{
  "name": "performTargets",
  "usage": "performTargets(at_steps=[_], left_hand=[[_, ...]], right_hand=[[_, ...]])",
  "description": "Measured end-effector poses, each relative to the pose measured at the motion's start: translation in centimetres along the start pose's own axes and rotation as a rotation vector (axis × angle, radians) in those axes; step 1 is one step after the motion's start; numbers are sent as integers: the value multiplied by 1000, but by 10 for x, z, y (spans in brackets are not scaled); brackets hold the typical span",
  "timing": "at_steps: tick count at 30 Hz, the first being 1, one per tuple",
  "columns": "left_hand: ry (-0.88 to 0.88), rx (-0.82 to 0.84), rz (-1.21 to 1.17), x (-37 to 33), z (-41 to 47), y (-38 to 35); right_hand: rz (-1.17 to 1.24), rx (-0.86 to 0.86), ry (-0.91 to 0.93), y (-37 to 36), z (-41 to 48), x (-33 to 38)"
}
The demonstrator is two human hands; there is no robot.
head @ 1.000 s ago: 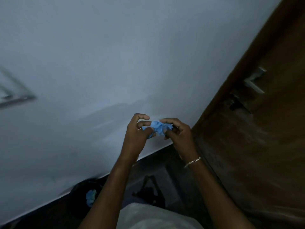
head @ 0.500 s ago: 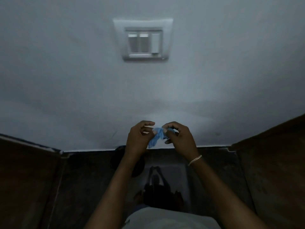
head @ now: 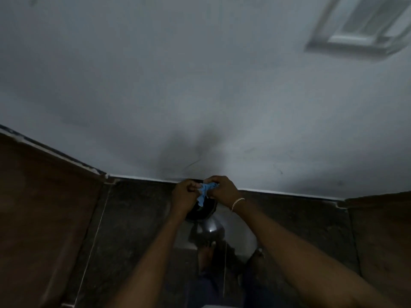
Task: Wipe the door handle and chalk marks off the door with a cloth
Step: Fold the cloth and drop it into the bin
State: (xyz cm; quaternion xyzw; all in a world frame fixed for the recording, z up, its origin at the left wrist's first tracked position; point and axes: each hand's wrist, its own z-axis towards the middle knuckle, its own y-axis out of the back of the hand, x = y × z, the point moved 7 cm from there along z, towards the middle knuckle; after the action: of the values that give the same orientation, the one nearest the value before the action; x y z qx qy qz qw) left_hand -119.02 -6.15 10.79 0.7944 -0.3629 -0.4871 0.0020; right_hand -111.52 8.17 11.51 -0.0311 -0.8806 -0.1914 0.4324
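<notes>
A small blue cloth (head: pixel 205 190) is gripped between two hands brought together just below centre, toward 6 o'clock. The left hand (head: pixel 183 196) is curled at its 9 o'clock side, the right hand (head: pixel 223 189) at 3 o'clock. A blurred switch plate (head: pixel 360 25) is seen on the pale wall (head: pixel 155 74) at 1 o'clock.

A light blue cloth (head: pixel 205 191) is seen against a pale grey wall (head: pixel 200 85); brown panels (head: pixel 44 207) are shown at both sides, a dark mottled floor (head: pixel 138 218) below.
</notes>
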Motion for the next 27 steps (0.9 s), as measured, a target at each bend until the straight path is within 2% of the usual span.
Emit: performTargets(at_steps=[9,18,25,27], left_hand=[[91,12,62,134,103,-7],[91,26,196,269,210,-74],[49,100,323,352,279,-126],[33,79,352,365,288,-128]], right_hand=[[-108,-19,-73,-100,114,-98],[-209,-138,-84,-152,227,-236],[-387,7,-80,-190,302,-322],[-436,37,-70,-197,312,-336]])
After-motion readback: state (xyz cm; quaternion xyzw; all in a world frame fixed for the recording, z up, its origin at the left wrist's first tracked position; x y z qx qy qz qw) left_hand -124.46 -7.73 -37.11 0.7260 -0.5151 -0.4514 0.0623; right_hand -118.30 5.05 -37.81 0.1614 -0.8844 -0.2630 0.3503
